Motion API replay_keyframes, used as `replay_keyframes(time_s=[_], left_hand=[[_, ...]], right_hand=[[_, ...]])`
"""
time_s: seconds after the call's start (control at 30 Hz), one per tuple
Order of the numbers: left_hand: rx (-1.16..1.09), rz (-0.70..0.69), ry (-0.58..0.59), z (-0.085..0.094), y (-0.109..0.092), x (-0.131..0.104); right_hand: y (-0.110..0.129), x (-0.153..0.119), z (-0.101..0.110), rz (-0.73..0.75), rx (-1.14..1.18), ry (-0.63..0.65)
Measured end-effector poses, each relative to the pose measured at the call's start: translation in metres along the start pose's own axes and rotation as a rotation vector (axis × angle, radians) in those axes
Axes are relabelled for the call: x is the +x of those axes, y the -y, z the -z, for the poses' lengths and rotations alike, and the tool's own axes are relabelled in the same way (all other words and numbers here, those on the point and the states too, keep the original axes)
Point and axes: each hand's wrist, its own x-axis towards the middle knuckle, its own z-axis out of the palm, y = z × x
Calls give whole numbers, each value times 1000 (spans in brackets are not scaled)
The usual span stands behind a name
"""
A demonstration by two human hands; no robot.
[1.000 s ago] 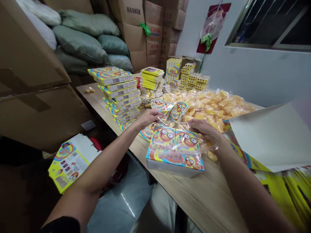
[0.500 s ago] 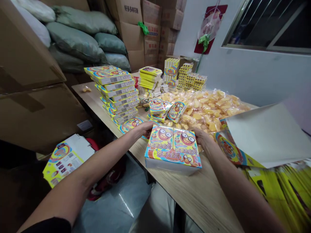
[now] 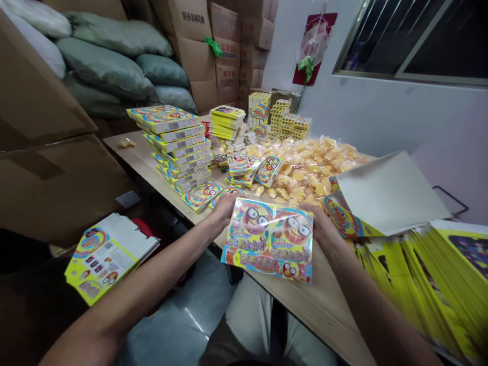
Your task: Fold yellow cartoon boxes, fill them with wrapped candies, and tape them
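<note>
At a wooden table's point(image 3: 328, 300) near edge, a left hand point(image 3: 224, 212) and right hand point(image 3: 319, 221) clamp a film-wrapped pack point(image 3: 270, 245) by its sides, fingertips hidden behind it. The printed face tips up toward the wearer, lettering blurred, front edge running left to right; which side is longer is unclear. Yellow cartons point(image 3: 430, 279) at the table's right are cut off.
</note>
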Motion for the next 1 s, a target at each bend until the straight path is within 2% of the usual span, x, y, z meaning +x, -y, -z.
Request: replay_keyframes(time_s=[0.07, 0.13, 0.2, 0.27, 0.37, 0.5, 0.6, 0.73, 0.83, 0.9, 1.0], left_hand=[[5, -94, -7, -5, 6, -25], [67, -246, 27, -8, 19, -50], [180, -415, 89, -8, 32, -69], [246, -516, 161, -6, 39, -79], [338, -614, 257, -4, 28, -80], [593, -746, 437, -9, -10, -76], [549, -702, 479, -19, -31, -71], [372, -606, 370, -35, -45, -52], [310, -459, 262, -42, -49, -30], [336, -315, 188, -42, -48, -17], [378, -159, 155, -38, -38, -4]], right_hand=[[-4, -28, 17, 55, 32, -59], [-13, -57, 34, 187, -21, -82], [-27, -82, 48, 358, -145, -50], [-40, -100, 57, 497, -256, -4], [-46, -118, 59, 612, -417, 13], [-18, -135, 49, 747, -700, 109], [11, -137, 43, 751, -657, 118], [33, -106, 44, 509, -331, 44], [34, -66, 48, 313, -126, -50], [30, -41, 51, 225, -108, -100], [19, -15, 56, 135, -143, -129]])
